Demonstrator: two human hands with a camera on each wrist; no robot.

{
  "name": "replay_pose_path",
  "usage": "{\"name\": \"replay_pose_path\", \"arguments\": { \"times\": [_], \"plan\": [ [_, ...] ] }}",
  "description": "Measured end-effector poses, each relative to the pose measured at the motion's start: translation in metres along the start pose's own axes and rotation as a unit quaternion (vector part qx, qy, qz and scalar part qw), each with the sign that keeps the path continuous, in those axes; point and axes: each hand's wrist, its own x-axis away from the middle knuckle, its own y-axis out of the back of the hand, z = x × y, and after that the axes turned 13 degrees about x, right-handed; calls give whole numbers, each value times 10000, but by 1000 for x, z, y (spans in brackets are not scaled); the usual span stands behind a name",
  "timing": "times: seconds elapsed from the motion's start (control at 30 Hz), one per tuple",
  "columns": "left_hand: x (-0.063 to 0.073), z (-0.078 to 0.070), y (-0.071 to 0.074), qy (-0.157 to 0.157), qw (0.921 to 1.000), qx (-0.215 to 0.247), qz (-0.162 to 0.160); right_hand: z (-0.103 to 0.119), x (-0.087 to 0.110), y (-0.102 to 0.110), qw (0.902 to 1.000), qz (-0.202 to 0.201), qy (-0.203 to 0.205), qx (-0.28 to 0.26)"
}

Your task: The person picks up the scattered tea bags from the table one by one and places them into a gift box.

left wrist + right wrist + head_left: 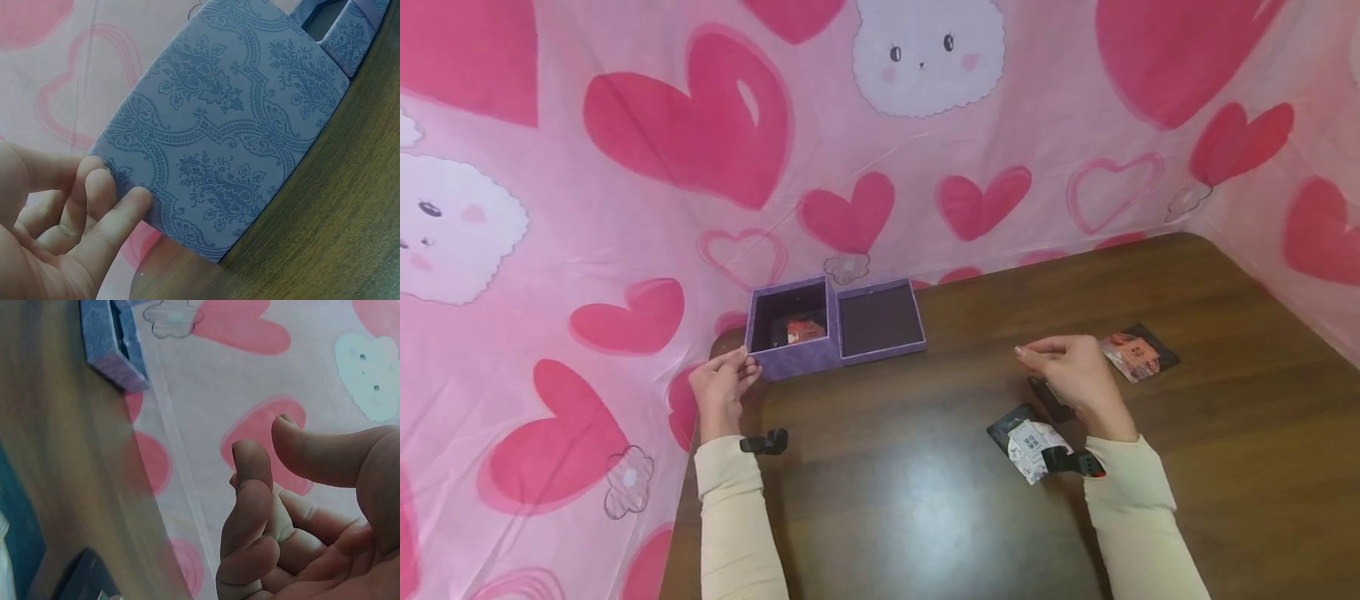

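Note:
A purple patterned box (797, 361) stands open at the back left, a red and dark sachet (806, 331) lying inside it. My left hand (724, 383) pinches the box's near left corner; in the left wrist view its fingertips (142, 199) lie against the patterned wall (206, 137). My right hand (1078, 379) is held over the table with nothing in it, fingers loosely bent and thumb apart from them in the right wrist view. Below it lie a white and black sachet (1028, 442) and a dark sachet (1051, 400), partly hidden by the hand.
The box's lid (880, 321) lies inside up, right beside the box. Another red and black sachet (1140, 352) rests to the right of my right hand. The brown wooden table (895, 467) meets a pink heart-printed cloth (917, 158) at its back and left.

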Motion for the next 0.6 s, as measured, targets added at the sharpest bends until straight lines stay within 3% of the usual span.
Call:
{"name": "replay_pose_path", "arguments": {
  "times": [0.27,0.6],
  "plan": [
    [-1,0,1,-86,9999,-60,-32,-15,4,3,9998,133,-4,114],
    [-2,3,0,-30,9999,85,-129,-34,8,-11,9925,241,225,1180]
  ]
}}
